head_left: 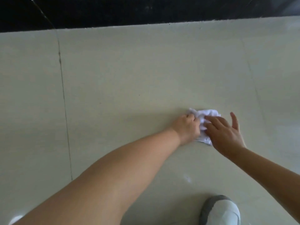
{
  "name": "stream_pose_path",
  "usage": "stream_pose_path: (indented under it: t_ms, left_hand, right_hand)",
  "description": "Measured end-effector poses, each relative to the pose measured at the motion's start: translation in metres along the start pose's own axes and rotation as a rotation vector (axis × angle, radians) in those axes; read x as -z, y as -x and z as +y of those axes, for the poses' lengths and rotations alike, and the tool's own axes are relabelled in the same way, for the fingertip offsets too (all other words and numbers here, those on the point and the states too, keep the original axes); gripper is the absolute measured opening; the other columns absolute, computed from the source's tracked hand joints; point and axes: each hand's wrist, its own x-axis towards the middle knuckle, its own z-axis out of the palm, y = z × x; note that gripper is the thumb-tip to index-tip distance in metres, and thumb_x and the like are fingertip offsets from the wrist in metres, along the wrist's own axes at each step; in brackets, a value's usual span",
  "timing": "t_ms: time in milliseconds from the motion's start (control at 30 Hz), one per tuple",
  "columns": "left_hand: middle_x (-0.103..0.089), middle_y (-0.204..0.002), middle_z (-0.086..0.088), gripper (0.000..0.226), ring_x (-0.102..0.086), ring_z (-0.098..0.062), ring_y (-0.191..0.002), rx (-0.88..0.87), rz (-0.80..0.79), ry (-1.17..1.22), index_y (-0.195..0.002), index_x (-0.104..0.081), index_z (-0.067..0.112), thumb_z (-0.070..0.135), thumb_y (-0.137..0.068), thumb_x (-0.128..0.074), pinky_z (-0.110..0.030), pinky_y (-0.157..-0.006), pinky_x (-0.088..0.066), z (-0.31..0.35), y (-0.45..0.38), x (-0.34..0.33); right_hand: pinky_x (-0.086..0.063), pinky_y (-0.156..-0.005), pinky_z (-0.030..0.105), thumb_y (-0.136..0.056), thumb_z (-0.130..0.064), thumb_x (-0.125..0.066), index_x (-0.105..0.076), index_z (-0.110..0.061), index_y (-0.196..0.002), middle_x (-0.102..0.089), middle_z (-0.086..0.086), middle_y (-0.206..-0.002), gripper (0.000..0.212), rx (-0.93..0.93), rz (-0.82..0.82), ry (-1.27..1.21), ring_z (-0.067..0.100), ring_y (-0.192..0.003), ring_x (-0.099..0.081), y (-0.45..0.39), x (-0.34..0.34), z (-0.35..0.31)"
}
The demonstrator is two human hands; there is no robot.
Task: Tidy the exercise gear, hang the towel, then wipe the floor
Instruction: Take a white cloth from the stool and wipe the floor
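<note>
A crumpled white cloth lies on the pale tiled floor, right of centre. My left hand grips the cloth's left side with curled fingers. From the right, my right hand lies over the cloth with straight, spread fingers; its thumb points up and away from the cloth. Much of the cloth is hidden under both hands.
A black band runs along the far edge of the floor. A dark grout line crosses the tiles on the left. My grey and white shoe stands at the bottom right. A small white smudge marks the floor near it.
</note>
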Motion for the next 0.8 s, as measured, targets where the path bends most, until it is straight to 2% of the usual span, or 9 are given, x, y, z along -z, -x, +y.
stream_pose_path:
  t_ms: [67,133,233,300,400,467,600,700,800]
  left_hand:
    - [-0.058,-0.04,-0.008,0.04,-0.059,-0.019,-0.036,0.087,-0.05,0.041,-0.036,-0.064,0.001,0.01,-0.057,-0.032,-0.017,-0.032,-0.041,-0.013,-0.019,0.005]
    - [-0.061,-0.045,-0.006,0.041,-0.063,-0.019,-0.043,0.167,-0.065,-0.001,-0.041,-0.068,0.003,0.009,-0.06,-0.032,-0.017,-0.038,-0.045,-0.035,-0.026,0.016]
    - [-0.071,-0.089,-0.01,0.041,-0.07,-0.026,-0.087,0.265,-0.059,-0.212,-0.085,-0.077,0.002,0.003,-0.081,-0.036,-0.026,-0.069,-0.054,-0.078,-0.015,0.033]
    - [-0.066,-0.108,-0.012,0.039,-0.064,-0.028,-0.104,0.329,-0.096,-0.173,-0.105,-0.07,0.003,0.002,-0.09,-0.034,-0.031,-0.082,-0.051,-0.105,0.015,0.035]
    - [-0.063,-0.057,-0.001,0.036,-0.065,-0.017,-0.051,0.39,-0.056,-0.292,-0.053,-0.069,0.011,0.011,-0.065,-0.035,-0.018,-0.04,-0.045,-0.125,0.08,0.058]
    - [-0.056,-0.05,-0.005,0.027,-0.058,-0.022,-0.04,0.378,-0.049,-0.253,-0.046,-0.059,0.011,0.012,-0.061,-0.037,-0.017,-0.032,-0.037,-0.125,0.127,0.047]
    - [-0.061,-0.059,-0.011,0.019,-0.061,-0.026,-0.048,0.339,-0.102,-0.192,-0.055,-0.06,0.006,0.004,-0.065,-0.044,-0.023,-0.038,-0.041,-0.094,0.187,0.039]
    - [-0.068,-0.068,-0.015,0.029,-0.07,-0.028,-0.064,0.219,0.001,-0.152,-0.058,-0.064,0.005,-0.002,-0.08,-0.046,-0.03,-0.056,-0.055,-0.065,0.204,0.025]
    - [-0.07,-0.069,-0.013,0.044,-0.071,-0.027,-0.07,0.055,0.05,-0.073,-0.057,-0.065,0.008,-0.002,-0.091,-0.038,-0.033,-0.068,-0.055,-0.03,0.192,0.013]
  right_hand:
    - [-0.015,-0.111,0.058,-0.071,-0.004,-0.069,-0.069,-0.014,-0.096,-0.07,0.007,-0.11,0.027,-0.099,-0.088,-0.05,0.028,-0.095,-0.069,-0.032,0.005,0.007]
    - [-0.011,-0.111,0.061,-0.082,-0.006,-0.064,-0.064,-0.014,-0.113,-0.058,0.004,-0.132,0.032,-0.184,-0.188,-0.152,0.026,-0.119,-0.056,-0.067,0.016,-0.002]
    - [0.002,-0.116,0.05,-0.093,-0.011,-0.045,-0.05,-0.02,-0.131,-0.034,-0.006,-0.151,0.039,-0.221,-0.173,-0.343,0.015,-0.14,-0.029,-0.115,0.025,-0.04]
    - [0.003,-0.116,0.049,-0.095,-0.012,-0.04,-0.045,-0.021,-0.135,-0.027,-0.009,-0.154,0.041,-0.163,-0.159,-0.401,0.011,-0.143,-0.021,-0.134,0.03,-0.072]
    - [0.006,-0.115,0.05,-0.096,-0.012,-0.038,-0.038,-0.023,-0.141,-0.022,-0.009,-0.156,0.045,0.009,-0.199,-0.383,0.01,-0.145,-0.016,-0.143,0.033,-0.12]
    - [-0.001,-0.114,0.057,-0.092,-0.009,-0.048,-0.043,-0.02,-0.138,-0.029,-0.004,-0.153,0.048,0.14,-0.199,-0.355,0.015,-0.143,-0.023,-0.135,0.032,-0.151]
    - [-0.039,-0.087,0.068,-0.049,-0.006,-0.084,-0.073,-0.012,-0.095,-0.07,0.006,-0.111,0.047,0.328,0.026,-0.264,0.029,-0.101,-0.068,-0.083,0.022,-0.182]
    - [-0.04,-0.086,0.067,-0.05,-0.006,-0.083,-0.073,-0.013,-0.088,-0.072,0.007,-0.103,0.04,0.367,0.035,-0.194,0.027,-0.092,-0.069,-0.034,0.018,-0.172]
    - [-0.039,-0.094,0.063,-0.049,-0.002,-0.079,-0.072,-0.012,-0.086,-0.071,0.007,-0.098,0.038,0.331,0.053,-0.146,0.026,-0.093,-0.054,0.012,0.011,-0.143]
